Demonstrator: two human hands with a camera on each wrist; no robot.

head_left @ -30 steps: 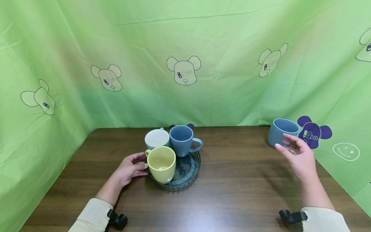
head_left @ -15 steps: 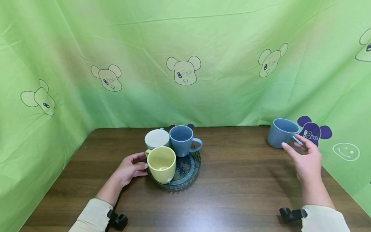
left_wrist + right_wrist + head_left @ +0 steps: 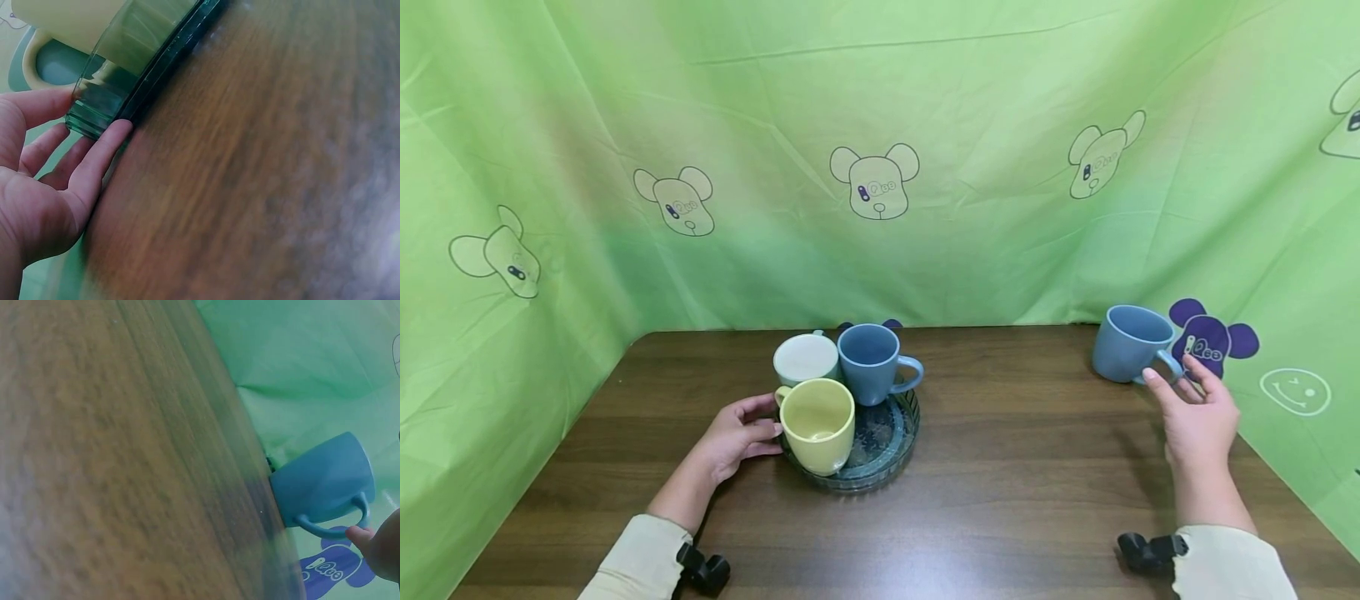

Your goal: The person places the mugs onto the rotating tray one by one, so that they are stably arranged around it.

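On the left of the table, a round clear glass dish [image 3: 880,479] bears a yellow mug [image 3: 817,446], a blue mug [image 3: 868,367] and a pale mug [image 3: 805,358], all upright. My left hand [image 3: 741,437] holds the dish's left rim; in the left wrist view its thumb and index finger [image 3: 50,106] pinch the glass edge. At the far right stands a second blue mug [image 3: 1123,346], its handle turned toward my right hand [image 3: 1198,417]. Thumb and fingers there are spread loosely beside the handle. In the right wrist view a fingertip lies at the blue handle [image 3: 331,532].
A brown wooden table [image 3: 1000,433] runs between the dish and the far mug. Green printed cloth [image 3: 985,250] hangs along its back and sides. Black wrist mounts [image 3: 703,571] sit at both sleeve cuffs.
My right hand has drawn back to the right from the far blue mug's body, uncovering its handle. That mug stays in place. My left hand and the dish have not moved.
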